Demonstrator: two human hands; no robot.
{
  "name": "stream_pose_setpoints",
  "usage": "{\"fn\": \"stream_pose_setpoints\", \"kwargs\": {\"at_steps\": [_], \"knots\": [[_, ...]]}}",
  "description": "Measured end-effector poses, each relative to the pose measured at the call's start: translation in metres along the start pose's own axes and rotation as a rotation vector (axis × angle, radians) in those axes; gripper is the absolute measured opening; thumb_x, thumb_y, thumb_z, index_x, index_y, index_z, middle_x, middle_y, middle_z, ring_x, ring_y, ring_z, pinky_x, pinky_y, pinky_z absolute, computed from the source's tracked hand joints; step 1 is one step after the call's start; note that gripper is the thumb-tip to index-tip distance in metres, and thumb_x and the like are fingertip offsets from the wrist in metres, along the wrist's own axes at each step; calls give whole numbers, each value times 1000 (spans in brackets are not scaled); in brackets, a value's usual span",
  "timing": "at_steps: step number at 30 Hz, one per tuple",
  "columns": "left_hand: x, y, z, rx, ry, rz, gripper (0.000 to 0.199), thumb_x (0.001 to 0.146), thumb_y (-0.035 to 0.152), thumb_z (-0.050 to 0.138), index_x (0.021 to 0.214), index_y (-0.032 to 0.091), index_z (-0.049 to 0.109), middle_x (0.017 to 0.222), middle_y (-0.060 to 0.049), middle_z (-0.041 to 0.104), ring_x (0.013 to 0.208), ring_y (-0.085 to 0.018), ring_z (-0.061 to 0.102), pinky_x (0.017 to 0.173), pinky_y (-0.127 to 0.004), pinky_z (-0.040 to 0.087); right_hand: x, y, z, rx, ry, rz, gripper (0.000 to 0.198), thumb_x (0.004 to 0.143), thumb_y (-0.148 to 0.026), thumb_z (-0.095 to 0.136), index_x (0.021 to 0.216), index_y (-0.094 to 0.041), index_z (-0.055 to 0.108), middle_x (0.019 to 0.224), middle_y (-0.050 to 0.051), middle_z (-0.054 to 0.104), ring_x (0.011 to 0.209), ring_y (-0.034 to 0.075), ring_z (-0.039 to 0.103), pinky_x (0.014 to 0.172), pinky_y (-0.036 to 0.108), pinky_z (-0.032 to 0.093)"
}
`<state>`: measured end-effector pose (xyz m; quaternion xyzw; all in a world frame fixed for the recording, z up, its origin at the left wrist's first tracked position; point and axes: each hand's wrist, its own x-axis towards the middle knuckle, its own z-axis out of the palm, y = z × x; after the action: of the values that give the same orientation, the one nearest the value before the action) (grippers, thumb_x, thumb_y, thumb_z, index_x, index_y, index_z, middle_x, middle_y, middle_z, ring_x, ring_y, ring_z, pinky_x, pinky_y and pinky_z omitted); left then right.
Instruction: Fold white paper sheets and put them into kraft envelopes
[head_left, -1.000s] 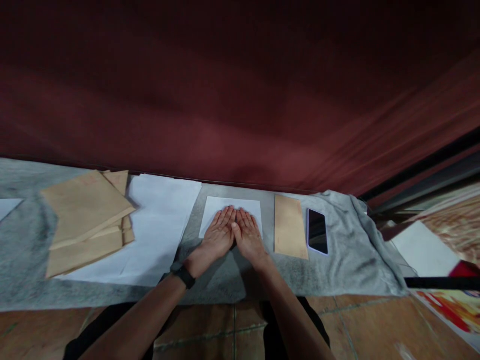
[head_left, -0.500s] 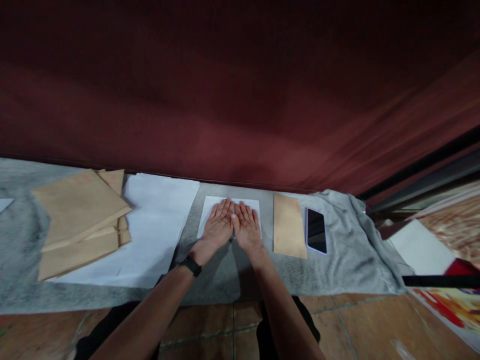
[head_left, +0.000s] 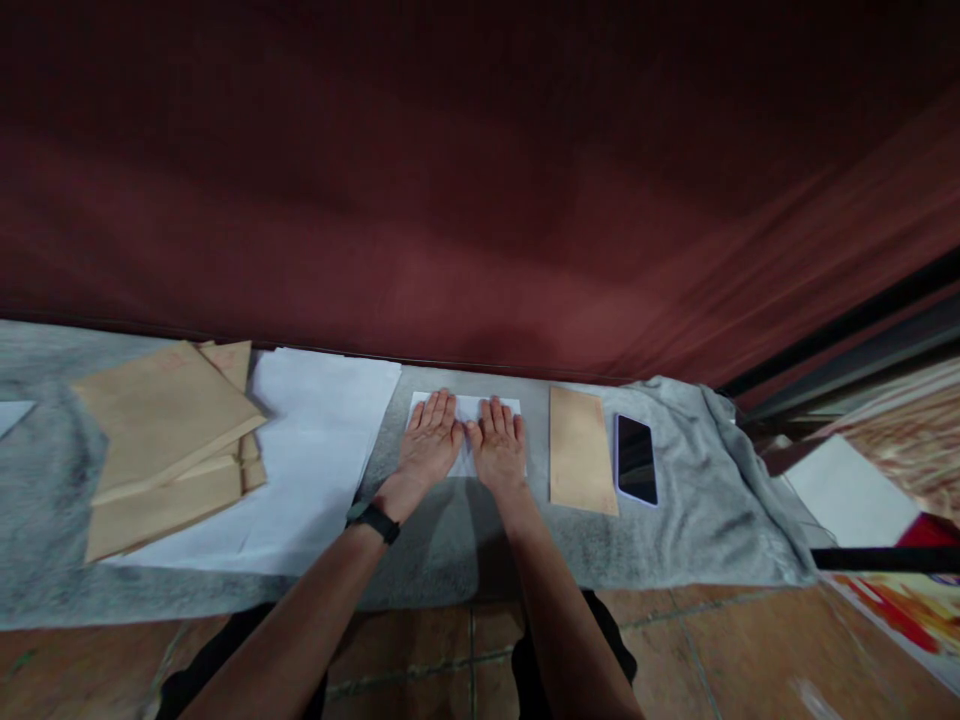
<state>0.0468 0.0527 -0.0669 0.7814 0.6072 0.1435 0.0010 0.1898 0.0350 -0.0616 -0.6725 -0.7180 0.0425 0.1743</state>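
Observation:
A white sheet of paper [head_left: 466, 462], apparently folded, lies on a grey cloth [head_left: 435, 560] in front of me. My left hand [head_left: 431, 440] rests flat on its left half, fingers stretched out and pointing away from me. On the right half lies my right hand [head_left: 497, 445], also flat with its fingers extended. The thumbs are slightly apart, and a strip of paper shows between the hands. Right of my right hand, apart from it, lies a single brown envelope [head_left: 581, 450].
A phone [head_left: 636, 458] lies right of the single envelope. To the left, several brown envelopes [head_left: 165, 410] overlap a stack of large white sheets [head_left: 322, 430]. A dark red panel [head_left: 450, 250] rises behind the cloth. Tiled floor [head_left: 405, 660] shows below its front edge.
My hands have slid apart sideways over the white paper, the left one to the left and the right one slightly right. The thumbs no longer overlap.

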Motion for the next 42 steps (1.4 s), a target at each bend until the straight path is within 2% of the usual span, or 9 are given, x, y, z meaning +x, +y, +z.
{"fn": "stream_pose_setpoints", "kwargs": {"at_steps": [7, 11, 22, 31, 42], "knots": [[-2, -2, -8, 8, -36, -46, 61, 99, 27, 29, 155, 4, 39, 164, -16, 34, 155, -25, 29, 128, -45, 20, -2, 2, 2, -43, 49, 51, 61, 109, -45, 30, 158, -8, 37, 163, 21, 36, 152, 32, 34, 122, 55, 26], [-4, -4, -9, 21, -5, -38, 62, 99, 28, 28, 154, 1, 39, 164, -18, 34, 155, -27, 29, 128, -46, 19, -4, 4, 1, -53, 86, 47, 62, 109, -44, 30, 157, -5, 38, 161, 22, 37, 151, 33, 36, 122, 54, 27], [-9, -6, -13, 79, -35, -95, 63, 100, 30, 30, 155, 0, 36, 165, -19, 31, 155, -27, 28, 128, -43, 19, -9, 15, 9, -155, 191, 36, 65, 109, -45, 33, 153, 3, 40, 158, 28, 39, 147, 35, 43, 120, 52, 34], [-11, -7, -15, 104, -56, -125, 65, 101, 33, 31, 154, -5, 36, 164, -23, 31, 155, -30, 27, 128, -43, 19, -15, 23, 5, -168, 160, 79, 68, 109, -46, 33, 155, 4, 35, 161, 28, 34, 149, 35, 39, 121, 51, 33], [-18, -11, -18, 95, -28, -151, 66, 100, 32, 35, 152, -7, 38, 162, -27, 33, 154, -33, 30, 127, -46, 22, -19, 26, 5, -143, 176, 103, 72, 108, -47, 29, 155, 7, 34, 158, 32, 37, 147, 38, 41, 118, 54, 35]]}}
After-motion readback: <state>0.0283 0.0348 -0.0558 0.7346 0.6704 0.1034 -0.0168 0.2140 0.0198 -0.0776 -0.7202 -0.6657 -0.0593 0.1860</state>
